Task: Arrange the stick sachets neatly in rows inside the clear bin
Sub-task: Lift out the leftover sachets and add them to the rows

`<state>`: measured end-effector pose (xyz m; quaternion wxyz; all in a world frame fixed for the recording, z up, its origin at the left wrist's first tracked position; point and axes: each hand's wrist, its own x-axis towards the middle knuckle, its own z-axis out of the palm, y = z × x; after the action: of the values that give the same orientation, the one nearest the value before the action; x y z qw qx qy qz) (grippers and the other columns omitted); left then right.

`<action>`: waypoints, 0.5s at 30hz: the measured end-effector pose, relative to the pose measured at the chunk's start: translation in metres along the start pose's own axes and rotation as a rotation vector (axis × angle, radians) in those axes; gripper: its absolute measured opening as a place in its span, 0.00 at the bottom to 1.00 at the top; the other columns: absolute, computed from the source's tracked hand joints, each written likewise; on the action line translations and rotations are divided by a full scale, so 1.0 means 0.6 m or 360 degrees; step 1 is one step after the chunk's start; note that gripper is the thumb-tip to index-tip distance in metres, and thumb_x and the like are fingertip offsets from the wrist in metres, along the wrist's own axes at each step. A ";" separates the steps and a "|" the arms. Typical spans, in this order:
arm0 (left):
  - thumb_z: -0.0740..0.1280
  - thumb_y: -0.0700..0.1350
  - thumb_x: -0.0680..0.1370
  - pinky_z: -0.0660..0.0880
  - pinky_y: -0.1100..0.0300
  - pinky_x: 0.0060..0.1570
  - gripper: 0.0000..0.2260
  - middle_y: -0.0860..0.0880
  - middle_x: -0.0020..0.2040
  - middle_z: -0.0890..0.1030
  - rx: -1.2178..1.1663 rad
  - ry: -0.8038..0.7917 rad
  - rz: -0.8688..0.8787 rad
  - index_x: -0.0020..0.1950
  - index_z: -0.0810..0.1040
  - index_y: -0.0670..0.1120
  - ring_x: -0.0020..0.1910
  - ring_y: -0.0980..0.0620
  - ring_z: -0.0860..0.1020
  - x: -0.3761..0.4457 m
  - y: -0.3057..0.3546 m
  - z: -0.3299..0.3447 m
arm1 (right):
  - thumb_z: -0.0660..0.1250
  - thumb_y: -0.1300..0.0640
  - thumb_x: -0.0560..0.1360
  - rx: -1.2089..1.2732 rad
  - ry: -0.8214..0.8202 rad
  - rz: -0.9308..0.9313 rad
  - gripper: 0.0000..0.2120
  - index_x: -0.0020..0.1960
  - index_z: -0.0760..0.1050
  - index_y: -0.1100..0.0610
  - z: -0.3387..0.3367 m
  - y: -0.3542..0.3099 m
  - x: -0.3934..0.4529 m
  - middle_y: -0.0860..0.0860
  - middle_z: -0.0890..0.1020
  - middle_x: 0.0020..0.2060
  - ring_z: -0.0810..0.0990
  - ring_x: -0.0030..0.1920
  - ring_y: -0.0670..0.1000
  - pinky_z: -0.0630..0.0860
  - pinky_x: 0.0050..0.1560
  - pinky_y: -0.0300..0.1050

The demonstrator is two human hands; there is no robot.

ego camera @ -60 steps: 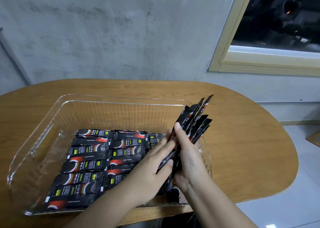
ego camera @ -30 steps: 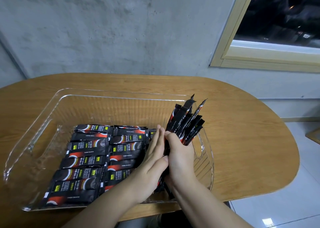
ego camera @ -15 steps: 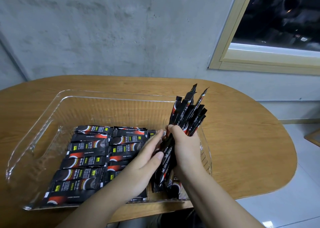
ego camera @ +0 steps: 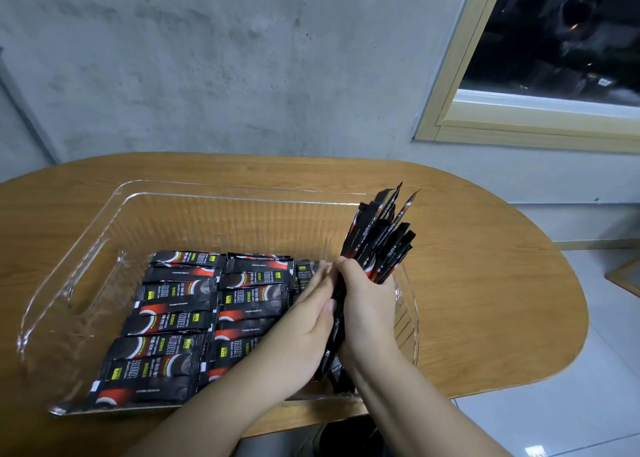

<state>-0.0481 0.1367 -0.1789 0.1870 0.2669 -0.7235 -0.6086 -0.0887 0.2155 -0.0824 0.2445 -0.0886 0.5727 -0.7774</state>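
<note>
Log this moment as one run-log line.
right hand: grips sachet bundle | left hand: flat against bundle | clear bin: two rows laid | step: squaring bundle

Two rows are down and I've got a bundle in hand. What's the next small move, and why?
Probably lower the bundle of sachets into the bare right strip of the clear bin and start a third row. The right hand grips it upright, the left hand lies flat against its side, and the laid rows fill only the bin's left and middle.
</note>
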 end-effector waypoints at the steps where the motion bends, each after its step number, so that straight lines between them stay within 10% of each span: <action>1: 0.62 0.70 0.71 0.56 0.63 0.72 0.25 0.63 0.73 0.61 -0.0020 -0.0025 -0.0007 0.66 0.65 0.65 0.72 0.64 0.59 -0.016 0.018 -0.007 | 0.71 0.58 0.63 0.0011 -0.0006 0.0003 0.10 0.44 0.75 0.57 0.000 -0.001 -0.001 0.52 0.80 0.36 0.80 0.40 0.53 0.77 0.51 0.54; 6: 0.54 0.38 0.82 0.53 0.68 0.72 0.20 0.60 0.72 0.62 0.0039 0.0051 0.0200 0.72 0.63 0.54 0.72 0.67 0.57 -0.109 0.140 -0.013 | 0.77 0.54 0.64 -0.0061 -0.0102 -0.0072 0.17 0.50 0.75 0.54 0.001 -0.001 -0.009 0.50 0.83 0.41 0.82 0.43 0.49 0.78 0.50 0.48; 11: 0.59 0.39 0.81 0.62 0.77 0.63 0.17 0.64 0.60 0.74 -0.0087 0.0214 0.0142 0.55 0.73 0.64 0.61 0.73 0.69 -0.106 0.149 -0.013 | 0.72 0.61 0.60 -0.0033 -0.0167 -0.0040 0.17 0.47 0.72 0.61 0.005 0.005 -0.009 0.56 0.79 0.36 0.77 0.38 0.53 0.77 0.46 0.55; 15: 0.59 0.39 0.80 0.60 0.71 0.68 0.17 0.61 0.65 0.72 -0.0135 0.0184 0.0121 0.66 0.71 0.54 0.65 0.71 0.66 -0.115 0.144 -0.016 | 0.70 0.59 0.62 -0.0118 -0.0125 -0.0036 0.12 0.44 0.74 0.56 0.000 0.008 -0.007 0.54 0.79 0.36 0.78 0.38 0.54 0.77 0.48 0.61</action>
<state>-0.0016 0.1814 -0.0888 0.2625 0.2656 -0.6947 -0.6148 -0.0834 0.2165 -0.0863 0.2546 -0.1346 0.5900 -0.7543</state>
